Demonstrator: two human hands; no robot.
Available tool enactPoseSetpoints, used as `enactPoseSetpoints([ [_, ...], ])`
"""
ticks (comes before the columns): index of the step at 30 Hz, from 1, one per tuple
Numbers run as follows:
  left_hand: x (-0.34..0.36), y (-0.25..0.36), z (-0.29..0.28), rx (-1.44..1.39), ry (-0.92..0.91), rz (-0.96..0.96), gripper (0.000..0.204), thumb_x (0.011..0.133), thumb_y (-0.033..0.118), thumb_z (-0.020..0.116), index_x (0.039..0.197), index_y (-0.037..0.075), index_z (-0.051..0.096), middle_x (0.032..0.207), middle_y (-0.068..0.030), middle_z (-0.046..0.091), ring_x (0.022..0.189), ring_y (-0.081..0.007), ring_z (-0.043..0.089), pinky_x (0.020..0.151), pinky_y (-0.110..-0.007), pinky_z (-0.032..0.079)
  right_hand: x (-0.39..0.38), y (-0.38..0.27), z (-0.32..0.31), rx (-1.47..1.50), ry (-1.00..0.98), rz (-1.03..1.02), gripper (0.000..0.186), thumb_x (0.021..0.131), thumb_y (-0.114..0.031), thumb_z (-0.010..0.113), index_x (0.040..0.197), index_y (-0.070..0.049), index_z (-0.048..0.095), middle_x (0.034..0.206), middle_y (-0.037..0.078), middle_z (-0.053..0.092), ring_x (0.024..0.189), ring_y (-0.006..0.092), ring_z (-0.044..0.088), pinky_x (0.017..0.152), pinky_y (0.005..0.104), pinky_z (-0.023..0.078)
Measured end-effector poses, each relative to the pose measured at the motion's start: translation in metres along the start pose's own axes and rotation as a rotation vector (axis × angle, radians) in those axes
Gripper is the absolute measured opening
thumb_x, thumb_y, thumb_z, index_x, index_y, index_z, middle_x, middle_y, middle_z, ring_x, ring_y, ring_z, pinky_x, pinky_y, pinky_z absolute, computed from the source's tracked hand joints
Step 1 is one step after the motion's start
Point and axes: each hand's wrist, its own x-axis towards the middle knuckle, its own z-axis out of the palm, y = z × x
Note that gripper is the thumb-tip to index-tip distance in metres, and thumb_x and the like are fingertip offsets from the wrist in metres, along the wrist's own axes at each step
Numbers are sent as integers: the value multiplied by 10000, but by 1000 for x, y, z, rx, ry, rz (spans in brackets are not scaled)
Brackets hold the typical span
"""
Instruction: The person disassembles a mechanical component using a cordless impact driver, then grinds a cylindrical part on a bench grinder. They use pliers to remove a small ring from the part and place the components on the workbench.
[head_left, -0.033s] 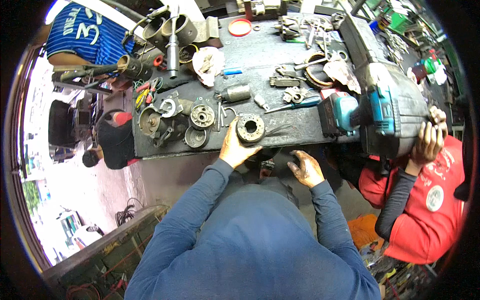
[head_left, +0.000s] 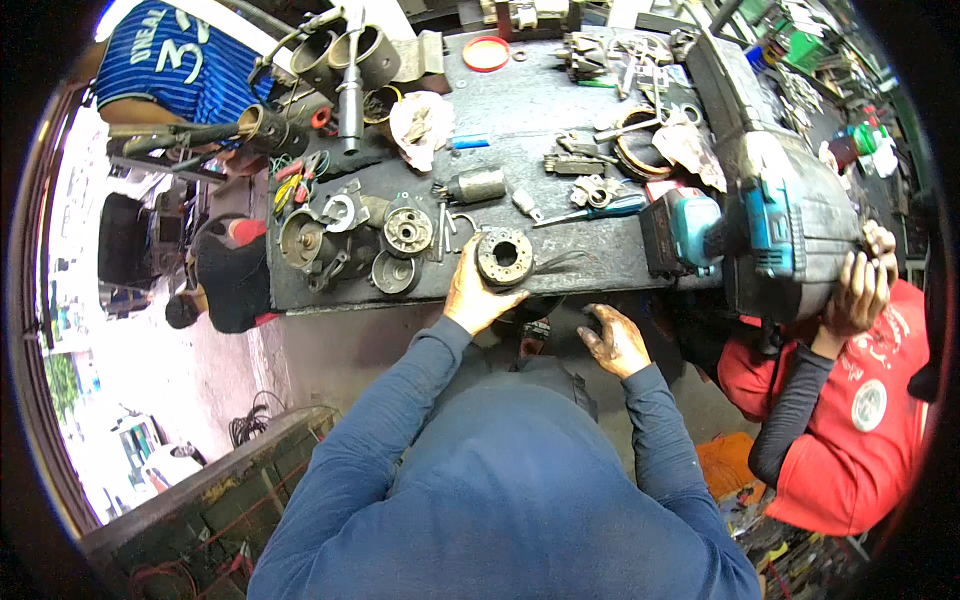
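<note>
My left hand [head_left: 472, 297] grips a round metal ring-shaped part [head_left: 505, 257] by its left side, over the near edge of the workbench [head_left: 610, 258]. A hole runs through its middle, and thin dark wires [head_left: 560, 260] stretch out to its right. Greasy and empty, my right hand [head_left: 618, 342] hovers just off the bench edge with the fingers apart. Left of the ring lie a round metal end cover with a bearing [head_left: 408, 231], a metal cup [head_left: 395, 272] and a larger round housing [head_left: 303, 240]. Beyond it rests a dark cylindrical motor part [head_left: 472, 184].
A screwdriver [head_left: 620, 206] and a teal cordless power tool [head_left: 690, 228] lie to the right. There a co-worker in a red shirt [head_left: 850, 420] has hands against a big dark-and-teal object [head_left: 790, 230]. Crumpled rags [head_left: 420, 130] and a red lid [head_left: 486, 54] sit farther back.
The whole view has shifted very slightly. Both hands and the ring-shaped part keep the same places relative to the bench.
</note>
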Motion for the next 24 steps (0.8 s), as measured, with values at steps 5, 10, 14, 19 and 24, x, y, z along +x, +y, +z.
enactPoseSetpoints([
  [5,9,9,8,8,164,105,931,570,203,954,1328,41,438,1203,-172,649,1124,-324,650,985,-412,518,-9,20,7,-11,-4,-2,414,852,-211,714,1184,22,634,1153,225,672,1080,395,645,925,439,517],
  [10,5,29,-7,-52,184,166,949,533,190,965,1327,33,470,1227,-156,623,1151,-276,622,1005,-382,502,-19,15,15,-59,-7,24,415,865,-222,714,1193,20,636,1183,226,669,1103,385,647,944,438,512],
  [14,-37,50,-48,-240,108,343,979,551,154,968,1372,40,446,1299,-136,598,1178,-238,595,1037,-377,476,-32,11,37,-127,-51,15,434,871,-240,717,1205,22,631,1195,241,661,1132,387,635,964,447,501],
  [19,-130,7,-120,-389,104,135,1003,545,205,980,1372,9,447,1270,-105,584,1173,-228,588,1064,-375,464,-38,-42,64,-211,-122,74,478,848,-283,720,1198,28,621,1206,233,651,1129,394,625,971,441,499],
  [24,-236,-70,-191,-512,349,-137,797,607,69,934,1300,-5,547,1237,-121,633,1112,-232,643,1005,-365,533,-39,-53,128,-220,-223,10,499,848,-299,718,1219,16,607,1173,233,659,1116,379,632,953,439,503],
])
